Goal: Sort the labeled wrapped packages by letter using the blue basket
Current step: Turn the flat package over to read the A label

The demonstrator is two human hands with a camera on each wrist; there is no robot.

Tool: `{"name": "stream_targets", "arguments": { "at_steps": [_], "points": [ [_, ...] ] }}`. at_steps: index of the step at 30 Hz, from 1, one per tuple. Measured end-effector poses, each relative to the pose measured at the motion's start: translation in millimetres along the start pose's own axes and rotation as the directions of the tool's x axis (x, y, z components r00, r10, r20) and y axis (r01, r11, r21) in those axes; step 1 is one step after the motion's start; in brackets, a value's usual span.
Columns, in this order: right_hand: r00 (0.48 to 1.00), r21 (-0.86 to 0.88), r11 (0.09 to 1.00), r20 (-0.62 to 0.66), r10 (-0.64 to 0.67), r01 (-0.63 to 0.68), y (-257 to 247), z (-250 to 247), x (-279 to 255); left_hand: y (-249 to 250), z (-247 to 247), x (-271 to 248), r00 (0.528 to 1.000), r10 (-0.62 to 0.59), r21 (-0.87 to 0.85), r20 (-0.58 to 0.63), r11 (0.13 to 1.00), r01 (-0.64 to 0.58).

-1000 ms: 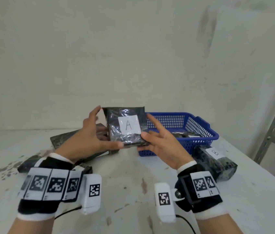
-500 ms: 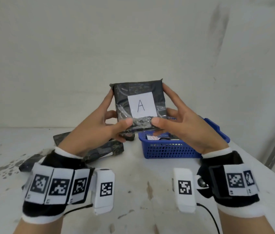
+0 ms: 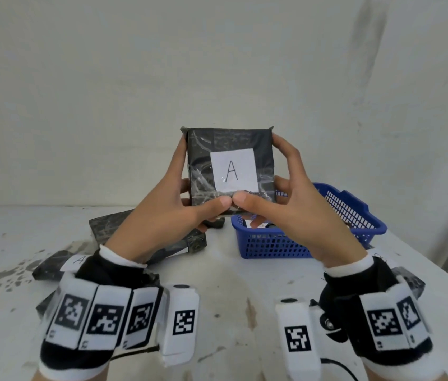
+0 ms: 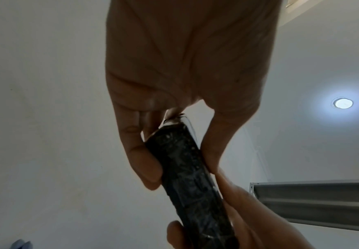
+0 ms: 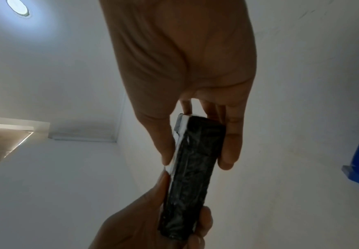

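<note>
Both hands were on the same thing here. The left hand (image 3: pixel 162 213) had its thumb pressed on the front lower edge of the package labeled A (image 3: pixel 231 166) and its fingers wrapped round the back and left side, and the right hand (image 3: pixel 294 215) mirrored that on the other side, thumb in front, fingers curled behind and over the right edge. The two thumb tips were basically touching under the white label. The package was black, plastic-wrapped, held upright in the air with the A facing the person, well clear of the worktop (image 3: pixel 217 284).

From the left wrist view you could see that package edge-on (image 4: pixel 187 168), pinched between the left hand's (image 4: pixel 187 67) thumb and fingers, with the other hand's fingers coming in from below. Same deal from the right wrist: narrow dark edge (image 5: pixel 195 160) clamped by the right hand (image 5: pixel 185 59).

Just below and behind the right hand sat the blue basket (image 3: pixel 286 243) on the worktop, with something in it, partly hidden by the hand so I couldn't tell what. Below the left hand was a loose pile of dark wrapped packages (image 3: pixel 113 224), and one near the left wrist showed another A label (image 3: pixel 78 261). By the right wrist, one more dark package (image 3: pixel 409 281) poked out, its label mostly covered.
</note>
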State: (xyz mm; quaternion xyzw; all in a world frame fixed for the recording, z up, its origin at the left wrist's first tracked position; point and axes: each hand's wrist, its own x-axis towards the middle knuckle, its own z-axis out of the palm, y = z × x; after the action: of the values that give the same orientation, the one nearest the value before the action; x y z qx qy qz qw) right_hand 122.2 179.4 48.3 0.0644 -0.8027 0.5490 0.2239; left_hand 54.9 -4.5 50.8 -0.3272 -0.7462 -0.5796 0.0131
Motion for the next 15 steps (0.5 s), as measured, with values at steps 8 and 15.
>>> {"name": "stream_targets", "arguments": {
  "at_steps": [8,15],
  "points": [
    [0.999,0.079,0.997,0.053,0.002,-0.007,-3,-8,0,4,-10,-3,0.999,-0.036,-0.096,0.018,0.995,0.038],
    [0.999,0.114,0.993,0.044,0.002,-0.007,-2,-10,0,5,-14,-5,0.997,-0.057,-0.091,-0.059,0.995,0.051]
  ]
}}
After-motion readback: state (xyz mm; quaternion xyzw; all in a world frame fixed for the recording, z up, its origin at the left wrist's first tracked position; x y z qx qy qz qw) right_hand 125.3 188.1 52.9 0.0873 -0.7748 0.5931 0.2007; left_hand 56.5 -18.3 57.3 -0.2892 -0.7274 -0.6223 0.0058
